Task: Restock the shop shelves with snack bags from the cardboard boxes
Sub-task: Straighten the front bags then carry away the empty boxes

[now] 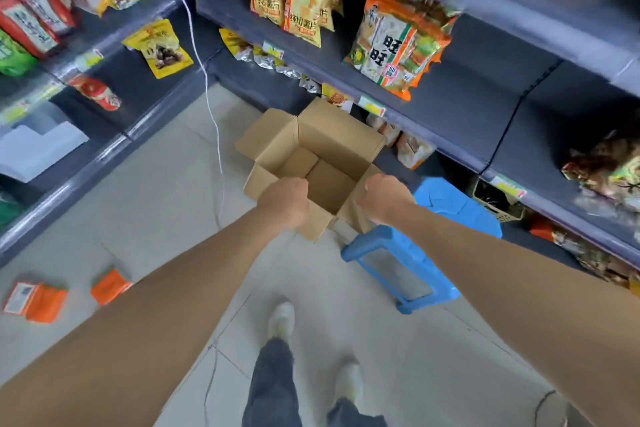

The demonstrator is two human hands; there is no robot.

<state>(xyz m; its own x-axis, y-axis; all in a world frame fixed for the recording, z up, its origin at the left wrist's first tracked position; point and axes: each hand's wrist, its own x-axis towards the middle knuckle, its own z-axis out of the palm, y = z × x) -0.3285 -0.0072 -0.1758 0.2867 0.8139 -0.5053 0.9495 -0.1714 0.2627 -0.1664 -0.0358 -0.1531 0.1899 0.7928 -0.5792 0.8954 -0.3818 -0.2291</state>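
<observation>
Cardboard box (330,135), flaps open, held in 2 hands!
Left hand (284,202) grips the near wall, right hand (385,198) clutches the right flap; blue stool (450,208) just to its right.

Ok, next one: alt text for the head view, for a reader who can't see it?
A left-hand grip and right-hand grip hold an open cardboard box, nothing visible inside, by its near rim over a tiled floor. A blue plastic stool stands to its right, and dark shelves with snack bags line both sides.
</observation>
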